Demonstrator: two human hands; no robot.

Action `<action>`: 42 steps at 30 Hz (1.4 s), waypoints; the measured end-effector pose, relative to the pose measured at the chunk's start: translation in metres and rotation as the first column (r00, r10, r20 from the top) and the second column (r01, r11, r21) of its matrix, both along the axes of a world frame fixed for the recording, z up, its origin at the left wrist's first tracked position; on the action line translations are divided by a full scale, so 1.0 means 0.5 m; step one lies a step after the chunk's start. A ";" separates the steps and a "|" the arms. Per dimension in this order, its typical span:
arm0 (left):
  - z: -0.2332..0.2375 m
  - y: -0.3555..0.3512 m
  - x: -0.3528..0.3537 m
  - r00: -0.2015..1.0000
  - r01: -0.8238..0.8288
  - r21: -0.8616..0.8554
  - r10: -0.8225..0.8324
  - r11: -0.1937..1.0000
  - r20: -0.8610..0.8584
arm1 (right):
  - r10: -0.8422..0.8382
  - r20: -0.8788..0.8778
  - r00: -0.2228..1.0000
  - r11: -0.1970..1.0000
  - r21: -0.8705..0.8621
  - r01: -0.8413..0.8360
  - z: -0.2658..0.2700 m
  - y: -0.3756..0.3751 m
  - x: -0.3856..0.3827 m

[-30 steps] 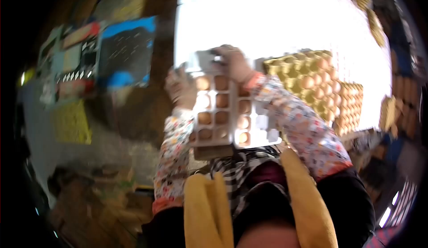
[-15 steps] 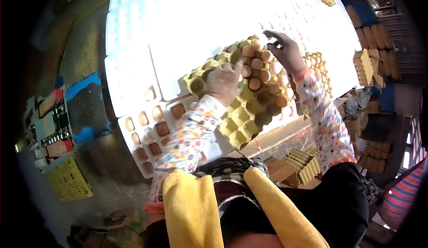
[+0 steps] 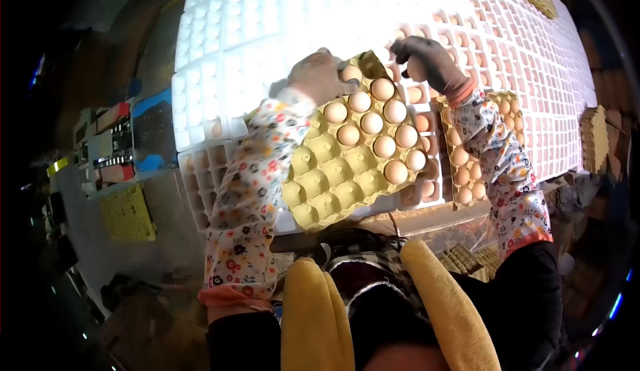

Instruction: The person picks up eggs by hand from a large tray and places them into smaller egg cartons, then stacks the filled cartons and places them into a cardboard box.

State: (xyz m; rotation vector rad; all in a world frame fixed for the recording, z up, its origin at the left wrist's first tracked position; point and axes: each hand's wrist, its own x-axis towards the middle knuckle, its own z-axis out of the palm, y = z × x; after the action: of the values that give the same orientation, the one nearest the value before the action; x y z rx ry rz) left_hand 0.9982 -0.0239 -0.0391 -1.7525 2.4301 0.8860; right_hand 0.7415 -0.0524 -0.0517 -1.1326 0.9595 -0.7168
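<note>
White trays (image 3: 280, 31) are covering the bench across the upper frame, glaring in the light. A tray of eggs (image 3: 467, 164) is sitting on them right of centre. A yellow crate (image 3: 127, 212) is lying at the left, just below a blue-and-red machine (image 3: 117, 141). Cardboard trays (image 3: 593, 138) are standing stacked at the right edge, and a yellow scarf (image 3: 313, 311) is hanging at the bottom.

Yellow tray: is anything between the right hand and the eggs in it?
Nothing visible. The eggs lie uncovered in the tray, and the right hand is just past its far corner. The left hand grips the far edge, beside the eggs, not over them.
</note>
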 end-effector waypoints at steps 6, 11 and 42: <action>0.018 0.109 0.089 0.425 -0.322 0.463 0.562 0.826 -0.709 | 0.331 -0.602 0.726 0.785 -0.251 -0.566 0.018 0.021 0.020; 0.024 0.149 0.028 0.913 0.191 -0.249 -0.078 0.950 0.401 | 0.156 0.193 0.969 0.980 0.096 -0.176 0.029 0.056 -0.024; -0.146 0.167 0.763 0.794 -0.583 -0.011 0.567 0.812 -0.221 | 0.126 -0.933 0.338 0.742 -0.137 -0.656 -0.096 0.053 0.924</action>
State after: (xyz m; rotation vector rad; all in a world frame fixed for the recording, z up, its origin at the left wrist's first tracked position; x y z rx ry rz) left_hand 1.3797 0.0594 -0.1120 -2.6304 2.0581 1.0650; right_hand 1.2037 -0.0261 -0.0999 -2.2730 1.2867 0.2022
